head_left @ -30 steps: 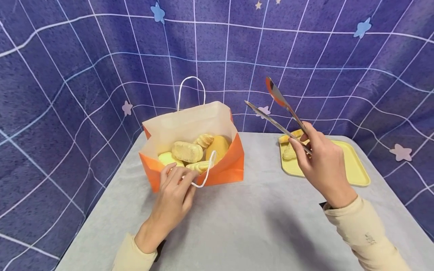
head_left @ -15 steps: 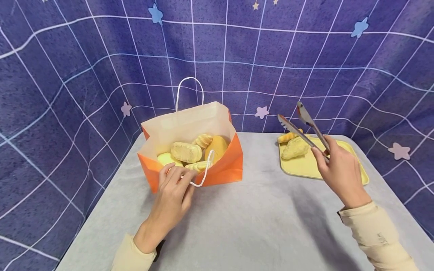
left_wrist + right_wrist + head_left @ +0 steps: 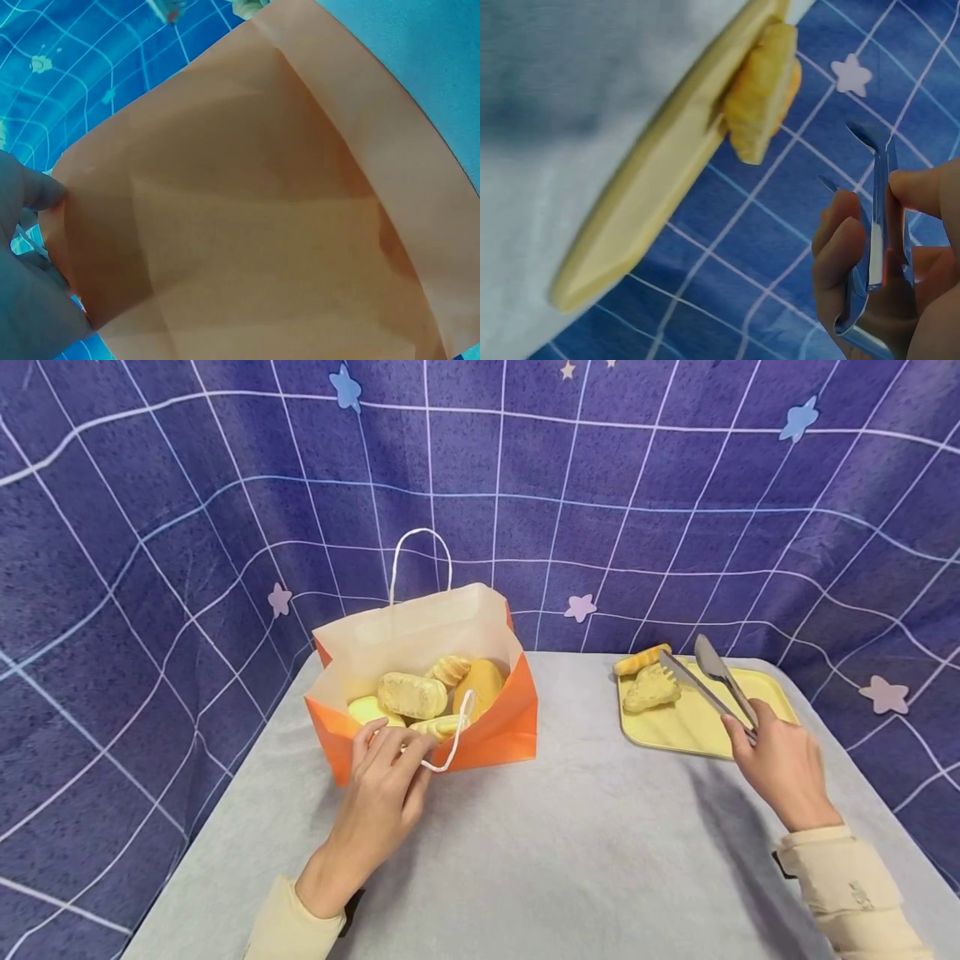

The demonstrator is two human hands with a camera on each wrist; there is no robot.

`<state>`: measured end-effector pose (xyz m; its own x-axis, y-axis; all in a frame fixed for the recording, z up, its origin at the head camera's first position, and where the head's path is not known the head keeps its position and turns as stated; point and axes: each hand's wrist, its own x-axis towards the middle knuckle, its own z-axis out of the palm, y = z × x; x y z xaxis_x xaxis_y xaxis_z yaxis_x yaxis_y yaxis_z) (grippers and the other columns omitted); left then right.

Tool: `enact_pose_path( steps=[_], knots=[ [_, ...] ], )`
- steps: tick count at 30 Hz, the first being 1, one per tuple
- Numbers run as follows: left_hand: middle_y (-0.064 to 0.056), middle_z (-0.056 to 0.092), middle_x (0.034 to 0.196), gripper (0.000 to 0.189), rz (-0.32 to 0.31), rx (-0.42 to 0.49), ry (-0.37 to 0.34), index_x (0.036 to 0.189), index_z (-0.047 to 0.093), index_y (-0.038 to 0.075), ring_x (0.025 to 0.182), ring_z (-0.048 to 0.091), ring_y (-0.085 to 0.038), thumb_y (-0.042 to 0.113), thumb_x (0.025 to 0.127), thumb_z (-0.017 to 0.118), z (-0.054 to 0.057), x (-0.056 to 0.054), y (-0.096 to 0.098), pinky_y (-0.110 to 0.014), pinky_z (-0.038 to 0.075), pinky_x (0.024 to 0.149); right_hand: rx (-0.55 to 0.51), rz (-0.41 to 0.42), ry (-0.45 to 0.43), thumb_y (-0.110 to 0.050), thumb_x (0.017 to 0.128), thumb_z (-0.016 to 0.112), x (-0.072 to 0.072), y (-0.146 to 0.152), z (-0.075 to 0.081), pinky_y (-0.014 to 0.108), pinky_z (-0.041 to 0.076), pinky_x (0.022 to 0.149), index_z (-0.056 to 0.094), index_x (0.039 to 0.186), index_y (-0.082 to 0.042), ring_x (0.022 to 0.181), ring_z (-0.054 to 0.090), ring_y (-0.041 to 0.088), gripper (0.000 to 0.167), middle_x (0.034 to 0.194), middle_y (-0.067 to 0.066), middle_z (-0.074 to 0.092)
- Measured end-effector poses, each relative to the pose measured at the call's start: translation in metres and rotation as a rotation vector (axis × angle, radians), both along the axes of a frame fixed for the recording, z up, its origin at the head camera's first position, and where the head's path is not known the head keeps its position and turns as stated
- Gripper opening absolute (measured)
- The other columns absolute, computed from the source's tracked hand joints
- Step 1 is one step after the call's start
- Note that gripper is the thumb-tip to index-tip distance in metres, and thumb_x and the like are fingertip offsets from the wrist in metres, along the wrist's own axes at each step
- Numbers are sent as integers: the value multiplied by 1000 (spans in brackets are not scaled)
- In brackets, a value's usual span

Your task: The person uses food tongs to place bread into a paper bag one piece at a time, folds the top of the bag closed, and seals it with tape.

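Observation:
My left hand (image 3: pixel 378 797) grips the front rim of an orange paper bag (image 3: pixel 498 739), fingers curled over its edge; the bag's side fills the left wrist view. Inside lie several bread pieces, among them an oval roll (image 3: pixel 411 695), a twisted roll (image 3: pixel 450 671) and a round bun (image 3: pixel 482 681). My right hand (image 3: pixel 783 768) holds metal tongs (image 3: pixel 707 658), their arms spread with nothing between them. They hang over a yellow tray (image 3: pixel 682 737), one tip near a pale bread piece (image 3: pixel 651 690). Behind that piece sits a striped roll (image 3: pixel 642 659) at the tray's back left edge.
The bag's white cord handles stand up, one at the back (image 3: pixel 420 530), one beside my left fingers. A grey tabletop (image 3: pixel 555 852) spreads between bag and tray. Behind and at both sides hangs a dark blue curtain (image 3: pixel 480 460) with grid lines and stars.
My right hand has moved right and down with the tongs, from left of the tray to low over it. The left hand and the bag have stayed in place.

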<state>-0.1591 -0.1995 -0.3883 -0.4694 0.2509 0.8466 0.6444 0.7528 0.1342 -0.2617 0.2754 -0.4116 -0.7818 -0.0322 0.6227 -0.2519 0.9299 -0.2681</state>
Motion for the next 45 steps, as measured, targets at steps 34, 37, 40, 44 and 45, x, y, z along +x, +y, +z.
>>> enact_pose_path(
  steps=[34,37,40,44,45],
  knots=[
    [-5,60,92,23,4,6,1,102,67,6,87,57,-25,2,85,52,1,1,1,-55,33,100,-67,5,-564,-48,104,34,-41,18,-38,36,39,54,67,88,1,69,56,33,60,75,14,60],
    [-5,60,92,23,5,6,0,102,67,6,87,57,-25,2,85,51,1,1,1,-55,33,100,-80,10,-594,-50,103,33,-44,14,-37,35,39,54,64,81,-3,68,55,32,61,72,12,59],
    [-5,59,92,24,4,4,0,102,67,6,87,57,-25,3,85,51,0,1,1,-55,33,100,-95,15,-627,-50,104,31,-47,12,-37,34,38,53,62,77,-4,65,54,29,62,68,10,56],
    [-5,59,92,24,3,6,-3,102,67,6,87,57,-25,3,85,51,0,1,1,-56,33,100,-100,16,-638,-50,104,32,-50,12,-39,34,37,50,58,69,-5,58,51,26,62,62,7,53],
    [-6,59,92,24,2,7,-3,102,67,6,87,57,-25,3,85,51,0,1,1,-56,33,100,-98,15,-632,-50,104,32,-50,12,-39,34,37,50,57,67,-6,57,50,25,63,60,6,52]
  ],
)
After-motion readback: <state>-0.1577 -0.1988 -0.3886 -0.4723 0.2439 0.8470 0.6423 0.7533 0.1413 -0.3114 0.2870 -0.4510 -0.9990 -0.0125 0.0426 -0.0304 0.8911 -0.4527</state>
